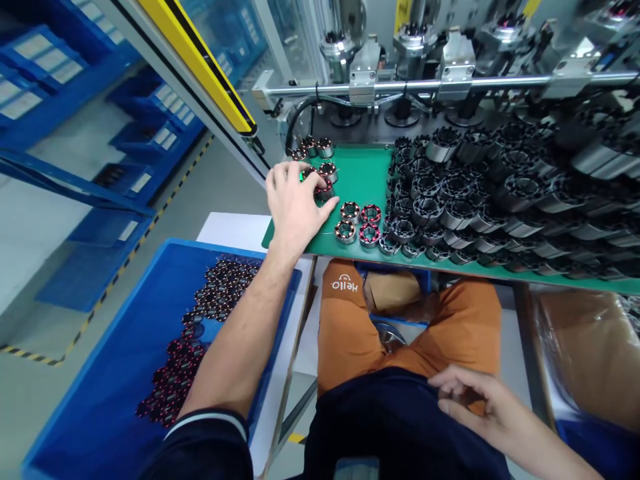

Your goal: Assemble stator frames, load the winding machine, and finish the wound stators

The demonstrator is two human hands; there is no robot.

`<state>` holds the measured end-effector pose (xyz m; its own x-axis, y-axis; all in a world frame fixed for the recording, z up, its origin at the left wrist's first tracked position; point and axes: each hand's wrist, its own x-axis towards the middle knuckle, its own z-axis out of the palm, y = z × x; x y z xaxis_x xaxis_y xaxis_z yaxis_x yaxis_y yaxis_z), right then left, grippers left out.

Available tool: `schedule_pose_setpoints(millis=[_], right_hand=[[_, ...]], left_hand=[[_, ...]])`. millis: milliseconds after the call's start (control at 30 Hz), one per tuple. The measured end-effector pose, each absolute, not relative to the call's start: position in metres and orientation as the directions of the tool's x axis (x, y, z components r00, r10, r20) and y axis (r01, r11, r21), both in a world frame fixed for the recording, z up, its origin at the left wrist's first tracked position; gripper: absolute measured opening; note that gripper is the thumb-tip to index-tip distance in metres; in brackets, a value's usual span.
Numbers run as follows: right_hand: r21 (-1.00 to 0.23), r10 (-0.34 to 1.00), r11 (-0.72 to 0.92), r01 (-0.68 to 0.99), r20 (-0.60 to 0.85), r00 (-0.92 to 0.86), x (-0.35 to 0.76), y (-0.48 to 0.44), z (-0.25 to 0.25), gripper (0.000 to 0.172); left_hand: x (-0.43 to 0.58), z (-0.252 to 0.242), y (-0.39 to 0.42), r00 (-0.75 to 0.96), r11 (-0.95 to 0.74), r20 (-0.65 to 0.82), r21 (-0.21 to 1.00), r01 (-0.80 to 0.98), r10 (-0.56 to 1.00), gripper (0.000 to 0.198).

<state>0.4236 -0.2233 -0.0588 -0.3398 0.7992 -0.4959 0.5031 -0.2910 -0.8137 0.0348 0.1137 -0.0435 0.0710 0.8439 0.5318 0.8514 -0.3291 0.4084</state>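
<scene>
My left hand [295, 203] reaches over the left end of the green work surface [363, 170]. Its thumb and forefinger curve around a wound motor stator [325, 191] with reddish windings; the other fingers partly cover more stators beside it. Close by sit a stator with copper windings [328, 171] and another farther back [325, 147]. To the right of the hand stand two copper-wound stators [350, 213] and two with red windings [371, 214]. Over my lap, my right hand [473, 400] hangs with loosely bent fingers, thumb apart, holding nothing.
Rows of stacked black stator cores [460, 213] fill the surface's right side. Behind runs a machine with a metal rail [380, 90] and several spindles. A blue bin [100, 373] with wound stators stands at lower left. A yellow-edged post [200, 67] rises beside my left hand.
</scene>
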Motion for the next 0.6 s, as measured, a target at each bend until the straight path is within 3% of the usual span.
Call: schedule_pose_setpoints(millis=[67, 167, 267, 333, 433, 500, 600], right_hand=[[-0.820, 0.804, -0.284, 0.497, -0.486, -0.343, 0.423, -0.221, -0.057, 0.042], [-0.838, 0.844, -0.258, 0.482, -0.438, -0.310, 0.423, -0.211, -0.046, 0.042], [-0.888, 0.932, -0.264, 0.377, -0.335, -0.137, 0.420, -0.193, -0.022, 0.039], [-0.958, 0.972, -0.219, 0.187, -0.231, -0.046, 0.413, -0.179, -0.004, 0.038], [-0.980, 0.978, -0.172, -0.104, -0.157, -0.138, 0.397, -0.158, 0.012, 0.065], [-0.963, 0.954, -0.244, -0.110, -0.218, -0.206, 0.388, -0.149, 0.016, 0.070], [-0.960, 0.956, -0.268, -0.077, -0.255, -0.147, 0.383, -0.146, 0.017, 0.058]], left_hand=[[0.035, -0.040, 0.111, 0.061, -0.314, 0.526, 0.408, 0.857, 0.848, 0.062], [0.047, -0.015, 0.077, 0.067, -0.357, 0.563, 0.423, 0.833, 0.824, 0.037], [0.075, 0.020, 0.008, 0.152, -0.517, 0.557, 0.587, 0.623, 0.816, 0.017], [0.095, 0.037, -0.037, 0.262, -0.546, 0.479, 0.731, 0.409, 0.838, 0.046], [0.120, 0.038, -0.078, 0.510, -0.544, 0.355, 0.789, 0.286, 0.783, 0.052], [0.131, 0.024, -0.091, 0.582, -0.573, 0.355, 0.783, 0.243, 0.732, 0.047], [0.135, 0.004, -0.103, 0.468, -0.516, 0.356, 0.811, 0.275, 0.809, 0.049]])
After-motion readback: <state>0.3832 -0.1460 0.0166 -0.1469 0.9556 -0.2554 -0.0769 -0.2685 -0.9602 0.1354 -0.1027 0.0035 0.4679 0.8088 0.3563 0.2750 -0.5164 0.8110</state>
